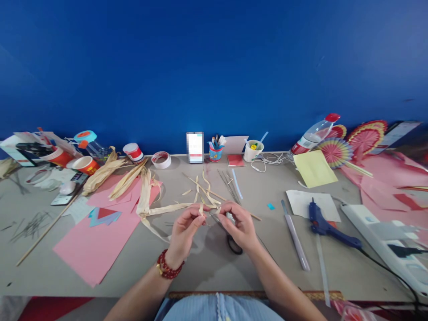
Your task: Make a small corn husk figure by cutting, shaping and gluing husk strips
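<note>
Over the middle of the table, my left hand point(185, 228) pinches a small pale strip of corn husk point(201, 209) between thumb and fingers. Close beside it, my right hand point(238, 223) is closed in a pinch on another bit of pale husk; whether both bits are one strip I cannot tell. Under my right hand lie scissors, with a black handle loop point(234, 245) showing. Just beyond my hands are loose husk strips point(197, 187) and a thin wooden stick point(217, 195). A larger torn husk point(144, 196) lies to the left.
Pink paper sheets point(96, 249) and whole corn husks point(103, 173) lie at left. To the right are a utility knife point(296, 236), a blue glue gun point(329, 227) and a white power strip point(384, 245). Along the wall stand a phone point(195, 147), a paper cup point(253, 151) and a bottle point(312, 135).
</note>
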A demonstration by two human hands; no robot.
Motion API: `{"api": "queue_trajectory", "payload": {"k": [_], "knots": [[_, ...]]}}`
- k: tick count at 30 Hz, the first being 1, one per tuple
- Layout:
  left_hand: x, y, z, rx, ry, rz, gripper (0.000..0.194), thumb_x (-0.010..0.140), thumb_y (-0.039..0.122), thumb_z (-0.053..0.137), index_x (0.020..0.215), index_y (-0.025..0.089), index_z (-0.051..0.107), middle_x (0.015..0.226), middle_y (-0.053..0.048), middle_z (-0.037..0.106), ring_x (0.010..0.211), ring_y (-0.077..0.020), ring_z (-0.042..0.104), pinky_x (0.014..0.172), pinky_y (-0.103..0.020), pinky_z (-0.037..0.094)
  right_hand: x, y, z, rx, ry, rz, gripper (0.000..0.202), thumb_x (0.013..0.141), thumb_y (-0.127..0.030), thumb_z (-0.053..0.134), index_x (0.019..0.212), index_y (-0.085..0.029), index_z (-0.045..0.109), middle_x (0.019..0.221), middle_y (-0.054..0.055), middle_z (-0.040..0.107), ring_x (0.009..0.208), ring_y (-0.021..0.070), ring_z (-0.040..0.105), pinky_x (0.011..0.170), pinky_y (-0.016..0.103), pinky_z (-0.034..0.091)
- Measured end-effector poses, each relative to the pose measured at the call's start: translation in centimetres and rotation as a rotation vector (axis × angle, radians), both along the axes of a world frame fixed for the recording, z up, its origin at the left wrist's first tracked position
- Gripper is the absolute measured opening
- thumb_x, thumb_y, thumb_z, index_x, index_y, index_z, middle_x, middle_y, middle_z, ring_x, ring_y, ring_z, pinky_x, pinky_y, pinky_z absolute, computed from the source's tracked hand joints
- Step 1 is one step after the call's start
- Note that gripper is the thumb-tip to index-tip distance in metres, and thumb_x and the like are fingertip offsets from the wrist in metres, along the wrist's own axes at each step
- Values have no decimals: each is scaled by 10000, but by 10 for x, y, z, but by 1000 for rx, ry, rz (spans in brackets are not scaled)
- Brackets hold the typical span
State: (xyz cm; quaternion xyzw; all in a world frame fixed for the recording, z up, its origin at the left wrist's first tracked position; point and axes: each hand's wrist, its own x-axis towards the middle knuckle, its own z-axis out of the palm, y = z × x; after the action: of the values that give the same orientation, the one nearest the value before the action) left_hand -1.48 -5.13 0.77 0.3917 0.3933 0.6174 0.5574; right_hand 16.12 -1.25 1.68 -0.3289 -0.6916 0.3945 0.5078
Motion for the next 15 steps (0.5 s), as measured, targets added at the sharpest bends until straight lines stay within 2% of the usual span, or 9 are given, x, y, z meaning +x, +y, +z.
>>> {"api": "queue_trajectory", "payload": {"k": [7,11,15], "knots": [[0,-2,-5,19,6,-46,125,859,266,697,807,154,676,1026,-80,713,649,-96,571,665,-250,501,-7,-4,5,217,-291,-31,114,873,-115,564,810,-211,567,742,26,641,695,171,595,687,291,473],[1,-2,-4,10,-60,-27,120,839,268,722,813,163,670,959,-65,725,675,-108,604,700,-259,511,-9,-7,9,376,-384,-59,114,880,-101,573,839,-208,576,786,46,685,745,182,626,728,299,487],[3,-2,1,58,-100,-7,94,843,262,719,813,181,683,887,-49,724,772,-140,644,707,-249,510,-9,-11,11,467,-438,-88,111,872,-91,578,858,-200,579,798,49,698,742,183,628,749,313,490]]}}
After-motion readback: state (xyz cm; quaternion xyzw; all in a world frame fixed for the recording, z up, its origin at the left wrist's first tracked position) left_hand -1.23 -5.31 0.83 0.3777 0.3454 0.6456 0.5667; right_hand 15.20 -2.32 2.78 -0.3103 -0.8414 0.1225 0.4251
